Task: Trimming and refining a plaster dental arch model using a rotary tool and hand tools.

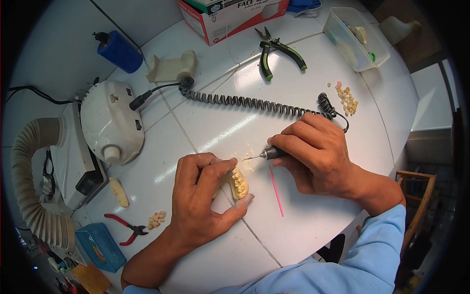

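My left hand (200, 196) grips a yellowish dental cast (239, 185), its row of moulded teeth facing right and part of it hidden under my fingers. In my right hand (316, 157) is a dark rotary handpiece (273, 153), held like a pen. Its thin metal bur (252, 157) points left at the cast's upper end, a small gap apart as far as I can see. Pale shavings (245, 157) lie scattered on the white tiled table around the tip. Below the handpiece a thin pink stick (276, 191) lies on the tiles.
A coiled black cord (245, 101) runs from a white motor box (110, 122) across the table. Green-black pliers (279, 51), loose artificial teeth (347, 102) and a plastic tub (352, 41) stand farther off. Red-handled cutters (128, 229), a blue basket (100, 247) and a ribbed hose (29, 176) are at left.
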Available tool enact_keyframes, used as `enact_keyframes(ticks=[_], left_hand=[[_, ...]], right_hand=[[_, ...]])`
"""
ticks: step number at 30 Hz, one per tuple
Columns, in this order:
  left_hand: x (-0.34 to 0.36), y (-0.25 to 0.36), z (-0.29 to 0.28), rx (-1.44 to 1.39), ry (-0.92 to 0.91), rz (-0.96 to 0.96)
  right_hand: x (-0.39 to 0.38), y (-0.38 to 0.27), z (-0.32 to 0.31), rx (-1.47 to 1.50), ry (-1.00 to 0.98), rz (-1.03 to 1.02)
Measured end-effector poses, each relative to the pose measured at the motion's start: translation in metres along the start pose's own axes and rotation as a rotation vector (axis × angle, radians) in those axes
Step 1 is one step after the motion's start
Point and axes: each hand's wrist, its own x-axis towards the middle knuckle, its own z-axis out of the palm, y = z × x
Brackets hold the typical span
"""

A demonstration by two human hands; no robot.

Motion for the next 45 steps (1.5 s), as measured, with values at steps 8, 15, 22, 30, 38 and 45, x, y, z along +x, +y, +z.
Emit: enact_keyframes(ticks=[8,15,22,30,38,45], left_hand=[[0.002,0.008,-0.007,0.144,-0.063,-0.002],[-0.004,0.007,-0.001,-0.023,-0.033,-0.029],[-0.009,-0.002,0.005,-0.107,0.076,-0.042],[-0.002,0.002,0.002,-0.091,-0.010,-0.062],[-0.010,-0.014,0.010,-0.290,0.029,0.013],[-0.002,-0.004,0.001,-0.044,-0.029,0.123]], right_hand=[[0.004,0.008,-0.001,-0.032,0.054,0.113],[0.001,0.015,-0.002,0.000,0.091,0.140],[-0.001,0.017,-0.001,0.046,0.090,0.164],[-0.003,0.021,0.001,0.077,0.102,0.190],[-0.001,0.021,-0.002,0.073,0.081,0.203],[-0.003,0.022,-0.001,0.087,0.092,0.199]])
